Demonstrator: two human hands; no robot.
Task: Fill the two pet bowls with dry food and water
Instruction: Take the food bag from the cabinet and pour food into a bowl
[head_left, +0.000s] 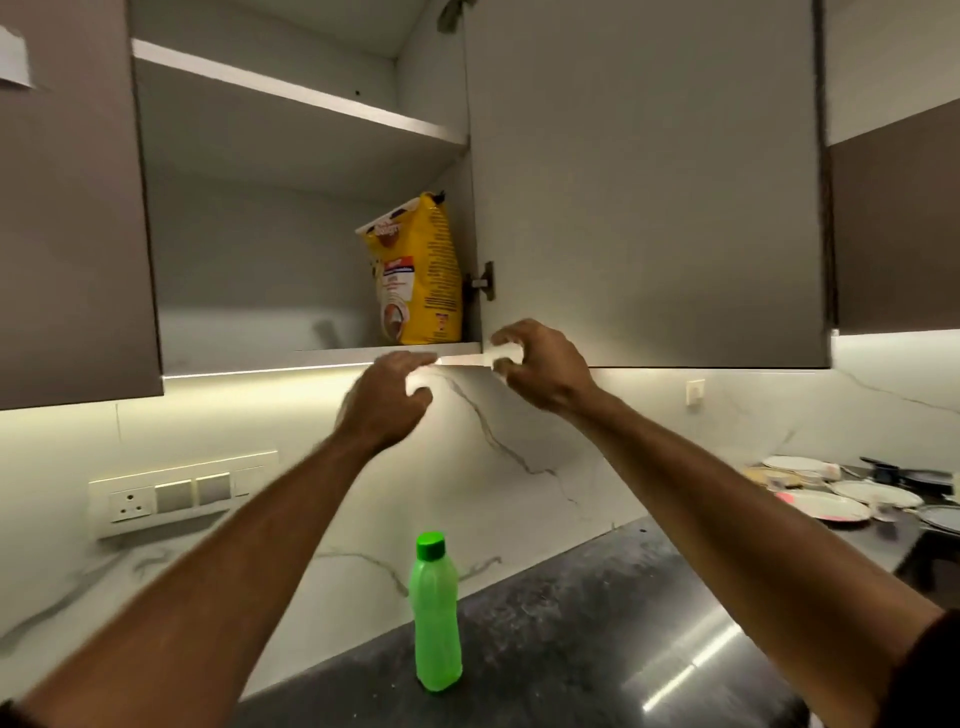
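A yellow bag of dry pet food (415, 270) stands upright on the lower shelf of an open wall cabinet (249, 358), at its right side. On the dark counter below stands a green plastic bottle (435, 618) with a green cap. My right hand (540, 364) is raised to the lower corner of the open cabinet door (644, 182), with its fingers curled around the door's bottom edge. My left hand (387, 400) hovers just under the shelf's front edge, blurred, fingers loosely bent and holding nothing. No pet bowl is in view.
The upper cabinet shelf (291, 93) holds nothing. A dark speckled countertop (571, 623) runs to the right, where several plates and dishes (841, 493) lie. A switch and socket panel (182, 493) sits on the marble backsplash at left. Closed cabinet doors flank the open one.
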